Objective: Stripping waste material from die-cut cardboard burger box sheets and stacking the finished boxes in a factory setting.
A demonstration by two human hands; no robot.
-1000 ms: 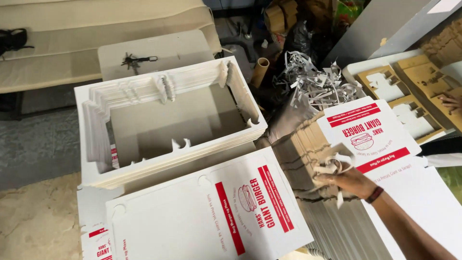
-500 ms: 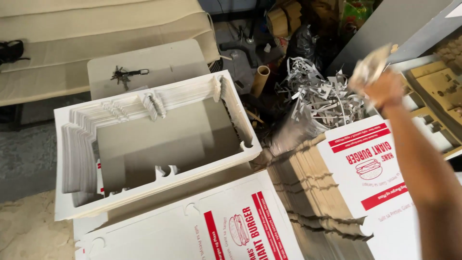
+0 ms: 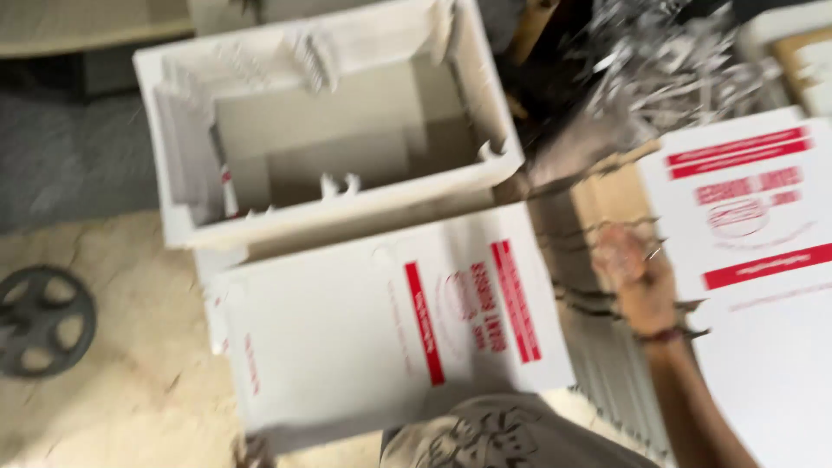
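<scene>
The picture is motion-blurred. My right hand (image 3: 631,276), with a dark band at the wrist, is low at the ragged side edge of a stack of flat cardboard box blanks (image 3: 607,364). Its fingers look curled, and blur hides whether anything is in them. The top white sheet with red print (image 3: 745,208) lies just right of the hand. Another stack of white blanks with red stripes (image 3: 381,338) lies to its left. My left hand is out of sight.
A white hollow frame of stacked cut blanks (image 3: 338,217) stands behind the left stack. A heap of pale cardboard trimmings (image 3: 667,61) lies at the back right. A dark wheel (image 3: 42,321) rests on the marbled floor at left. Printed grey cloth (image 3: 494,438) shows at the bottom.
My right hand was raised toward the heap of trimmings with a scrap in it. It has come back down to the stack's edge. The camera has tilted down and left.
</scene>
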